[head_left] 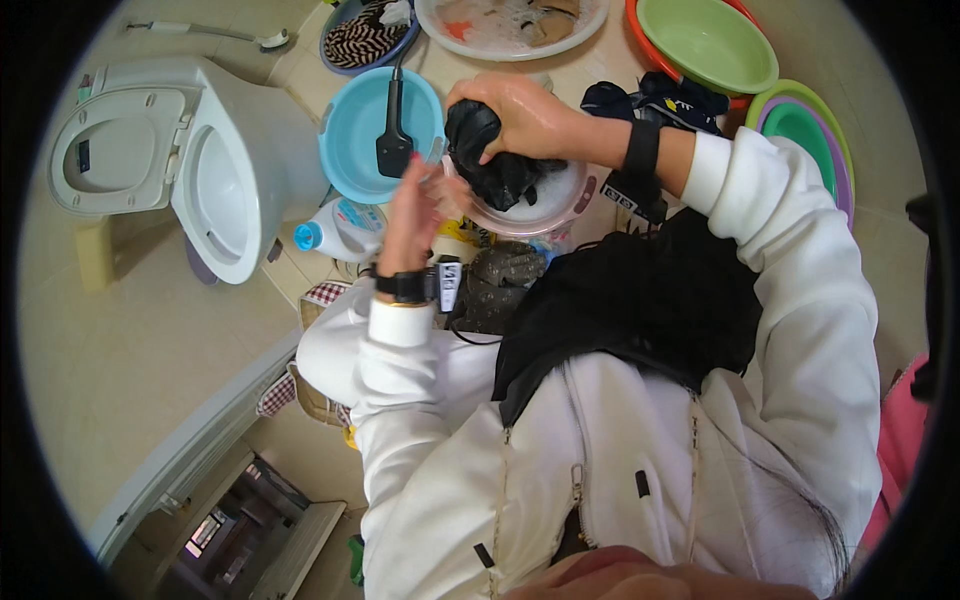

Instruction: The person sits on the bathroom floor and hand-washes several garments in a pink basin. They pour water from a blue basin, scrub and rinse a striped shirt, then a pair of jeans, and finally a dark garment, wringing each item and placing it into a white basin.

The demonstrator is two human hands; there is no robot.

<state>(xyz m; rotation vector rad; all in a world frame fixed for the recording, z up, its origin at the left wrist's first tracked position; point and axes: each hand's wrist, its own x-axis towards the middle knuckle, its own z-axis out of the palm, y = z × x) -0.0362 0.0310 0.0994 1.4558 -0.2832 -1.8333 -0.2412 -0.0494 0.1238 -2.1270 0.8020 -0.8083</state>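
My right hand (525, 112) is closed round a bunched, wet black cloth (490, 165). The cloth hangs over a pink basin (583, 200) of whitish, sudsy water, and its lower folds reach down toward the suds. To the left of the basin is my left hand (412, 215), raised beside the cloth with its fingers smeared by motion. Whether those fingers touch the cloth I cannot tell. A light blue basin (350, 165) stands left of the pink one, with a long-handled black tool (395, 140) in it.
A white bottle with a blue cap (345, 230) lies near my left wrist. The toilet (225, 200) stands at left, lid up. Farther off are a large white basin (510, 50) of soapy water, a green basin (705, 40), stacked basins (845, 150) and dark garments (675, 105).
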